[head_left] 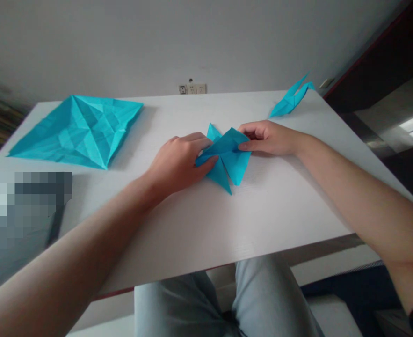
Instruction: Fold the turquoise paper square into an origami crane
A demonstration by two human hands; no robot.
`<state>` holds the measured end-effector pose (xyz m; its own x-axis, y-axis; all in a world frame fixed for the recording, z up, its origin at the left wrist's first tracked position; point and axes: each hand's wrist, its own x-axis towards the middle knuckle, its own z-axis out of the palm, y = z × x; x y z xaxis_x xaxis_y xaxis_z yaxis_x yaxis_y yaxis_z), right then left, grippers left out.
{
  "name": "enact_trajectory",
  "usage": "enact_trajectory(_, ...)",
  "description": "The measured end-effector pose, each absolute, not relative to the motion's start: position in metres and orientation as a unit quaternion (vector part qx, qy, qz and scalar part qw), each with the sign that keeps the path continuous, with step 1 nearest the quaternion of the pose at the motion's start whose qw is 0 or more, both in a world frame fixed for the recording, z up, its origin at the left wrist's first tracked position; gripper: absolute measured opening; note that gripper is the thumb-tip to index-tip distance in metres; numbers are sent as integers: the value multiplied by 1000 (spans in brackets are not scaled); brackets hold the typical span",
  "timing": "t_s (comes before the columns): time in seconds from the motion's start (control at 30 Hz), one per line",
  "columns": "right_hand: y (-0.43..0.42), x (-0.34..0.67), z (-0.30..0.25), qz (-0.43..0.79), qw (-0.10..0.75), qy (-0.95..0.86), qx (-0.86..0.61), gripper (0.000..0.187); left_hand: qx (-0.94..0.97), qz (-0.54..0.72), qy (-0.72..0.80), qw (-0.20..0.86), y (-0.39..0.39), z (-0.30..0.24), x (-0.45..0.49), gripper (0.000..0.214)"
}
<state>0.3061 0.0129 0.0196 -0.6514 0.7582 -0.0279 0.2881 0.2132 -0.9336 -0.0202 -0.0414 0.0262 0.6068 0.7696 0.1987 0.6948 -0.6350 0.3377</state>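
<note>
A partly folded sheet of blue origami paper [239, 161] is held between my two hands over the middle of the table. Its flaps spread apart, with one point reaching up and away and two pointing toward me. My left hand [187, 161] grips the left side, thumb on top and fingers behind the paper. On the right side, my right hand [267, 138] pinches an edge between thumb and fingers. Parts of the paper's left side are hidden under my left hand.
A creased, opened blue paper sheet [90, 128] lies at the back left. Near the far right corner stands a folded blue paper crane [290, 100]. A blurred-out object [24, 224] is at the left edge of the white table [262, 220]. Wall sockets [192, 89] show behind.
</note>
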Motion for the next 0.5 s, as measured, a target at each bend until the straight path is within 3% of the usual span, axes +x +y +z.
enact_trajectory(0.5, 14, 308, 18, 513, 221, -754, -346, 58, 891, 152, 415, 104, -43, 28, -19, 19)
